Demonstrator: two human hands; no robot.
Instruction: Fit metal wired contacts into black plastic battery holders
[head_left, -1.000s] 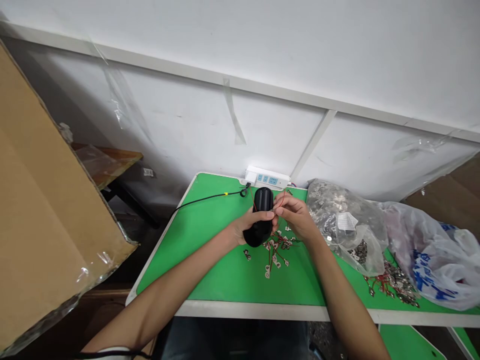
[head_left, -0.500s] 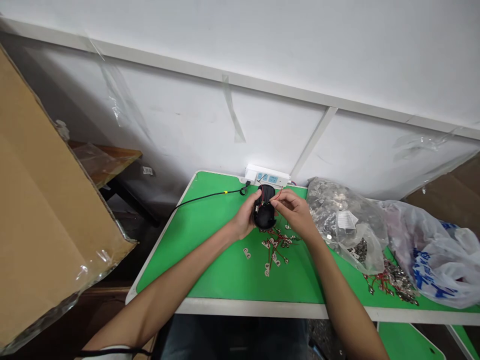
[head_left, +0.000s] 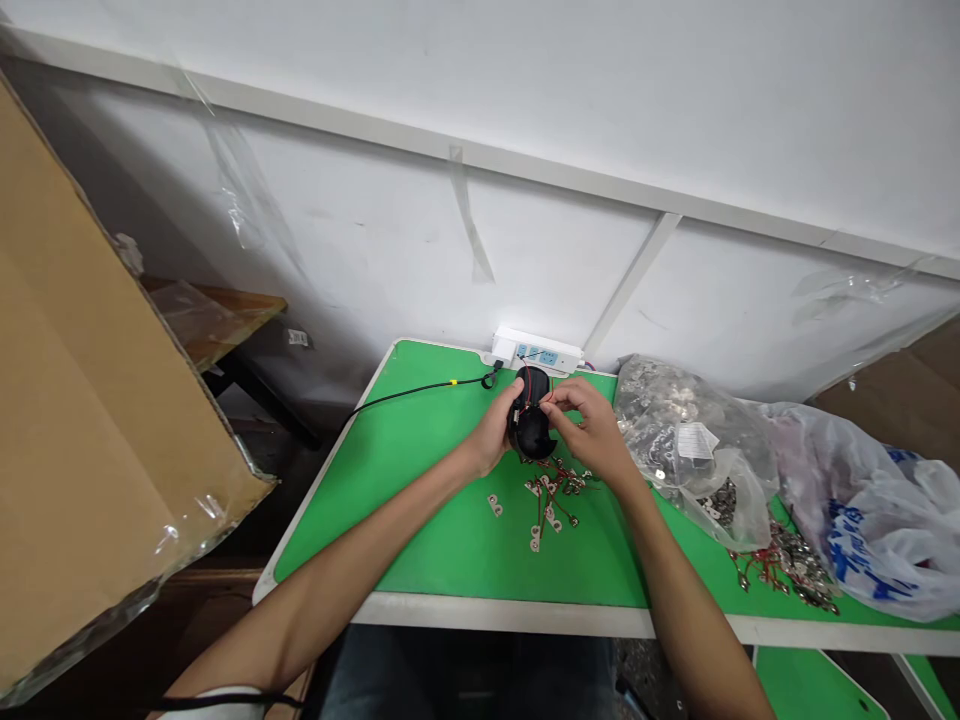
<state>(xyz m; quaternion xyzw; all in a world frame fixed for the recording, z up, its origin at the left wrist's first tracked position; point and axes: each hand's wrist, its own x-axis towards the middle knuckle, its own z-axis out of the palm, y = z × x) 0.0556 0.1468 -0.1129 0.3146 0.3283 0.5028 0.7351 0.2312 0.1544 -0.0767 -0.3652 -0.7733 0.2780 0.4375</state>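
A black plastic housing [head_left: 534,432] is held above the green table, its hollow side facing up. Gripping its left side is my left hand [head_left: 495,430], thumb on the rim. My right hand [head_left: 583,420] is at the housing's right edge, thumb and forefinger pinched on a thin red wire [head_left: 552,392]. Another red wire loops over the top of the housing. Below it on the table lie small metal contacts with red wires [head_left: 549,500], and a separate metal contact piece [head_left: 495,505] sits to their left.
A white power strip [head_left: 536,350] stands at the wall, with a black cable [head_left: 420,394] running left. Clear bag [head_left: 690,440], white bag [head_left: 885,530] and piled wired contacts [head_left: 795,570] are on the right. A cardboard box [head_left: 112,420] rises at the left.
The housing has tilted slightly in my left hand. The red wire at my right fingertips now stands closer to the housing.
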